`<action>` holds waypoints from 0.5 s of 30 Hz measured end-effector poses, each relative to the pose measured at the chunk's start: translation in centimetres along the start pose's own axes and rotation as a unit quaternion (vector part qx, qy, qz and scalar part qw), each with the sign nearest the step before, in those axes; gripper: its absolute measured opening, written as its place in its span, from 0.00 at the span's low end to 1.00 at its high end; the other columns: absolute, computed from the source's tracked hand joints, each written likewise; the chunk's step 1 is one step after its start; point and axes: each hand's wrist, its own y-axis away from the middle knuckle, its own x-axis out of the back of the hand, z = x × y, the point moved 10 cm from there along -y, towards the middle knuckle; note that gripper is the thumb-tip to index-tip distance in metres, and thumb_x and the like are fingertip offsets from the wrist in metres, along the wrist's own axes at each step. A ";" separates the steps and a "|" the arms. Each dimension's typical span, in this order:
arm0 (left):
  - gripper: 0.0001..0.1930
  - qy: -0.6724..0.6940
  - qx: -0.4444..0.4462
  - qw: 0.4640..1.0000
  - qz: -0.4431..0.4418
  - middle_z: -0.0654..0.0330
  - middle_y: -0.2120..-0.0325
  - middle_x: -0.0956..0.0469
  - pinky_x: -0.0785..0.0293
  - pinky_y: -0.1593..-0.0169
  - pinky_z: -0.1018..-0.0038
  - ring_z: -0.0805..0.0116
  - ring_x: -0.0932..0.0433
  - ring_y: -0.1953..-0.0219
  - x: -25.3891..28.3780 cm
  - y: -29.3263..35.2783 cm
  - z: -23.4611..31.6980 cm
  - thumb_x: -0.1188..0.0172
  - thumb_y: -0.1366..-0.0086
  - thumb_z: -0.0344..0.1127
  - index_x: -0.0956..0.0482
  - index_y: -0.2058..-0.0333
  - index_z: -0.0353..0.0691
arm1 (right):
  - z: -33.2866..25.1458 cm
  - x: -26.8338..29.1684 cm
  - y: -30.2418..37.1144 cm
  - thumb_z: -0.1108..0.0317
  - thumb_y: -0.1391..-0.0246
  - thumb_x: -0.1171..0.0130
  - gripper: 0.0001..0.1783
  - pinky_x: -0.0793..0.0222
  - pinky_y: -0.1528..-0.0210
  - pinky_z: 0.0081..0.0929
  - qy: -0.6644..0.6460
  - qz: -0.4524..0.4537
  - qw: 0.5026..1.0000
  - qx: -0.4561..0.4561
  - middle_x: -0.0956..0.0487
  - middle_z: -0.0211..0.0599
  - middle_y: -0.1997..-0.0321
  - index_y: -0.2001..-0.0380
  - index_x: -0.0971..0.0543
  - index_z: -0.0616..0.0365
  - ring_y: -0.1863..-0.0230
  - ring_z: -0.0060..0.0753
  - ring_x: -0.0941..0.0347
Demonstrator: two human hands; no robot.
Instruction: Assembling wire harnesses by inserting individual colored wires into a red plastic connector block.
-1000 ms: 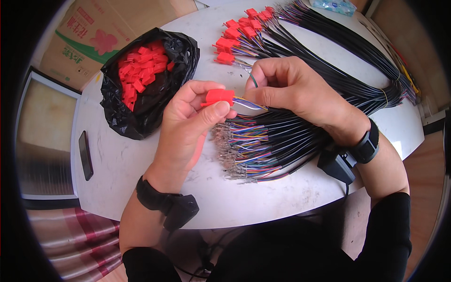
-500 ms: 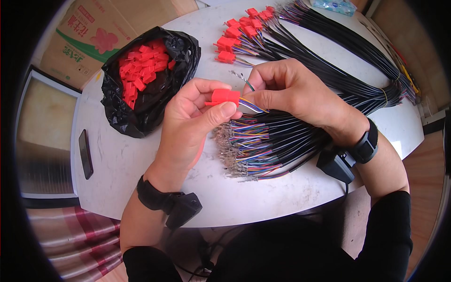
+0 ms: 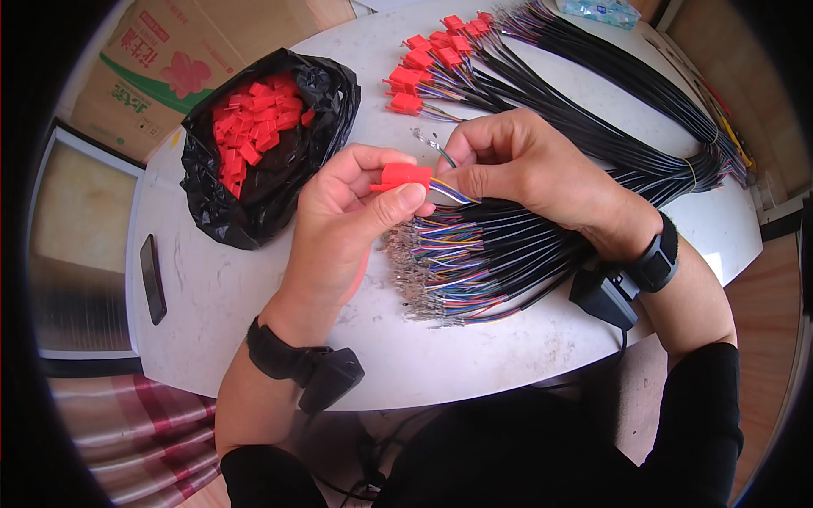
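My left hand [image 3: 347, 207] pinches a red plastic connector housing [image 3: 405, 175] between thumb and fingers. Several thin coloured wires [image 3: 453, 191] run out of the housing's right end toward my right hand [image 3: 512, 169]. Between its thumb and forefinger that hand grips a dark green wire, whose bare metal terminal [image 3: 430, 140] sticks up free of the housing. Below both hands lies a bundle of black cables [image 3: 533, 254] with stripped coloured ends and metal terminals pointing left. Part of the held wires is hidden behind my right fingers.
A black plastic bag [image 3: 246, 224] of red housings [image 3: 262, 114] sits at the left. Cables fitted with red housings [image 3: 411, 78] lie at the back, beside another cable bundle [image 3: 627, 76]. A phone [image 3: 153, 279] rests near the table's left edge; a cardboard box [image 3: 161, 68] stands behind.
Hardly anything differs. Both hands keep their grips, and the free terminal of the green wire has shifted very slightly.
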 end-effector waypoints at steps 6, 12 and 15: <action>0.12 0.044 -0.013 0.999 0.007 0.58 0.65 0.23 0.27 0.58 0.77 0.73 0.24 0.66 0.5 -0.1 0.2 0.39 0.40 0.27 0.28 0.59 0.34 | 0.2 0.5 0.0 0.67 0.43 0.43 0.09 0.41 0.71 0.10 -0.078 0.013 0.996 -0.040 0.24 0.22 0.75 0.69 0.18 0.60 0.74 0.09 0.35; 0.12 0.040 0.009 0.999 0.012 0.60 0.66 0.24 0.29 0.60 0.78 0.74 0.26 0.67 0.4 -0.1 0.1 0.39 0.41 0.27 0.29 0.60 0.34 | 0.6 0.9 -0.3 0.65 0.42 0.43 0.08 0.42 0.70 0.09 -0.160 -0.006 0.987 -0.035 0.22 0.24 0.71 0.65 0.20 0.59 0.73 0.09 0.36; 0.11 0.046 0.009 0.999 0.008 0.60 0.66 0.24 0.30 0.60 0.79 0.75 0.26 0.67 0.3 -0.2 0.1 0.40 0.41 0.27 0.29 0.60 0.34 | 0.7 1.3 -0.2 0.69 0.45 0.42 0.06 0.41 0.71 0.10 -0.208 0.028 0.977 -0.045 0.21 0.27 0.71 0.67 0.20 0.60 0.75 0.11 0.35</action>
